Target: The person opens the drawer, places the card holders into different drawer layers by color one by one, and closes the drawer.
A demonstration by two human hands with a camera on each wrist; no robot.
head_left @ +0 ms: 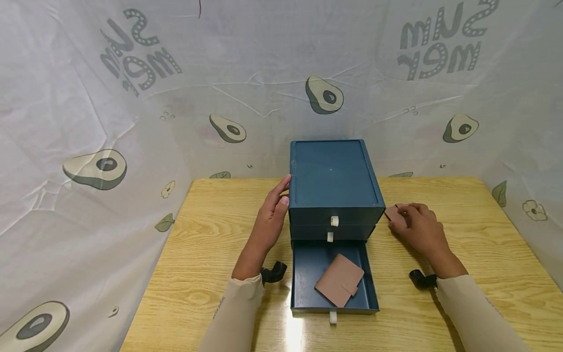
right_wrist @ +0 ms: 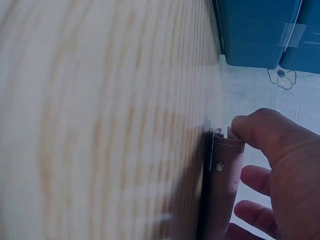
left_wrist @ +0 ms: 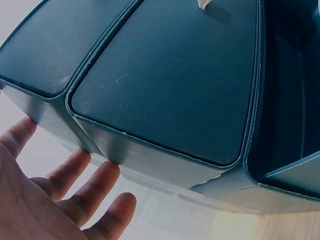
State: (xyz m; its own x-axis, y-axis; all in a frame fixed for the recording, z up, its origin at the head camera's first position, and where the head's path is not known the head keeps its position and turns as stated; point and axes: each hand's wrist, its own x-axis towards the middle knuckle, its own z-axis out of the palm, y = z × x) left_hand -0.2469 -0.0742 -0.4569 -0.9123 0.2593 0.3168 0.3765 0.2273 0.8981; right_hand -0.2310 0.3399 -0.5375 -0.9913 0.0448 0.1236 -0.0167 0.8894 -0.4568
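Note:
A dark blue drawer box point(head_left: 332, 176) stands on the table, its bottom drawer point(head_left: 303, 278) pulled out. In that drawer lies a pink-brown leather wallet point(head_left: 339, 279) with a strap. My left hand point(head_left: 269, 222) rests against the box's left side; the left wrist view shows its fingers point(left_wrist: 102, 182) extended along that wall. To the right of the box, my right hand point(head_left: 420, 230) holds a second pink-brown wallet point(head_left: 392, 214) low at the tabletop. The right wrist view shows the thumb on this wallet's point(right_wrist: 227, 187) end, near a metal snap; the fingertips are partly hidden behind it.
Two upper drawers with white pull tabs point(head_left: 335, 221) are closed above the extended one. The wooden table point(head_left: 211, 234) ends at a white cloth backdrop point(head_left: 264, 58) printed with avocados. Black devices point(head_left: 274, 272) sit at both wrists.

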